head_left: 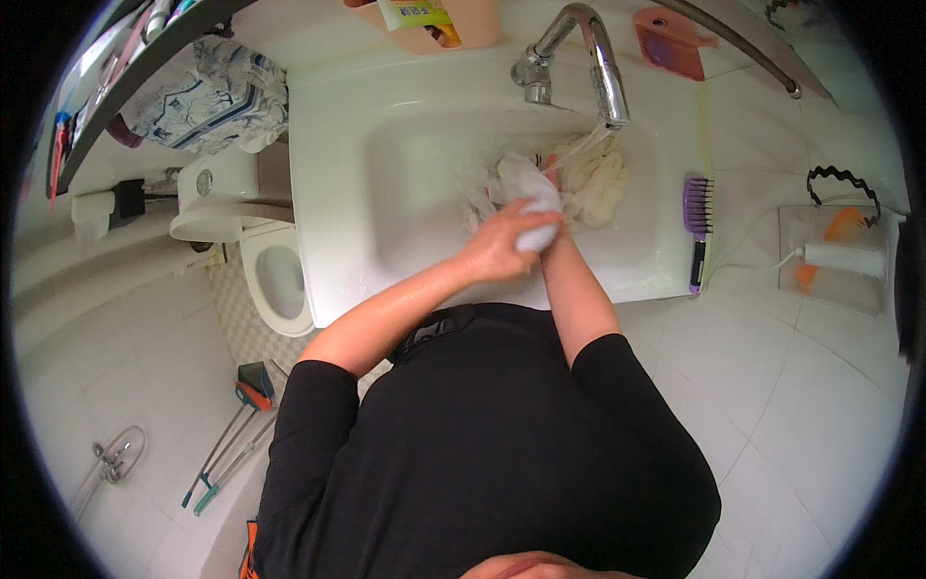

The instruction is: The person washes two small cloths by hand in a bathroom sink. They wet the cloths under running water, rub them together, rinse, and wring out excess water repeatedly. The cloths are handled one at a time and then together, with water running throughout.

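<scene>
Over the white sink (338, 232), my left hand (503, 241) is closed on a wet white cloth (526, 183), perhaps a sock, and presses it against my right hand (553, 239). The cloth covers most of the right hand, so how its fingers are bent is hidden; a bit of skin shows past the cloth's far edge. Beside the hands, a bunched cream-coloured cloth (593, 183) lies in the basin. Water runs from the chrome faucet (606, 87) onto it. Some sheer whitish material spreads to the left of my hands.
A purple-and-black hairbrush (697, 232) lies along the sink's right rim. At the back stand a peach-coloured container (463, 24) and a pink fish-shaped holder (670, 43). A toilet (280, 280) is at the left. A dark shelf edge (125, 96) curves across the upper left.
</scene>
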{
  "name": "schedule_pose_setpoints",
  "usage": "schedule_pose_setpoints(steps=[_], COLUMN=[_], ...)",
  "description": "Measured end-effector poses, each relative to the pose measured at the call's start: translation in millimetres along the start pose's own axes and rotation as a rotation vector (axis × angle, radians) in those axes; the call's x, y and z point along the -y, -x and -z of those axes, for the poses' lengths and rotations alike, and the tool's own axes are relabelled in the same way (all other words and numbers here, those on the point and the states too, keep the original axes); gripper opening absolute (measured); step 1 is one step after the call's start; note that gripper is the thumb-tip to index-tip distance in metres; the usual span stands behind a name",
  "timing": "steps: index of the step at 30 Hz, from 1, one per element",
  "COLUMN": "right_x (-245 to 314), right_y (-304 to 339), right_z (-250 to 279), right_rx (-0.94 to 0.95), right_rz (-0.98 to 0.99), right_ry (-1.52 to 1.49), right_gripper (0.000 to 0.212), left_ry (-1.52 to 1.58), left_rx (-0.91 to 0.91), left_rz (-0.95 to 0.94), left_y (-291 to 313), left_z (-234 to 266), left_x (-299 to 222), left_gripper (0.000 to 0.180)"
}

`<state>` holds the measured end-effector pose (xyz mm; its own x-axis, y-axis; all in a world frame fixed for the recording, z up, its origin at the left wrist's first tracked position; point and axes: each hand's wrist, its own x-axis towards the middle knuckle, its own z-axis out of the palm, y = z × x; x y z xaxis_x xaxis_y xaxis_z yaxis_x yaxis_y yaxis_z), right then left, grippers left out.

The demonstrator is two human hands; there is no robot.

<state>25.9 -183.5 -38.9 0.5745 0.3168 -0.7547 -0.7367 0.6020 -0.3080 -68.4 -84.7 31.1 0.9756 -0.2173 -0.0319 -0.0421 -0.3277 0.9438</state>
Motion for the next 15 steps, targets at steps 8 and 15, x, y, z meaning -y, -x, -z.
schedule_pose_setpoints(steps=[8, 15], right_x=[-8, 33], right_y=[-38, -29], right_z=[39, 56], right_rx=[0.286, -0.326], right_rz=[-0.053, 0.692], right_ry=[-0.062, 0.976], right_gripper=[0.048, 0.033], left_ry=[-0.434, -0.361], left_rx=[-0.187, -0.358], left_rz=[0.235, 0.384], left_y=[-27, -26], left_z=[3, 53], left_x=[-17, 45], left_gripper=[0.05, 0.038])
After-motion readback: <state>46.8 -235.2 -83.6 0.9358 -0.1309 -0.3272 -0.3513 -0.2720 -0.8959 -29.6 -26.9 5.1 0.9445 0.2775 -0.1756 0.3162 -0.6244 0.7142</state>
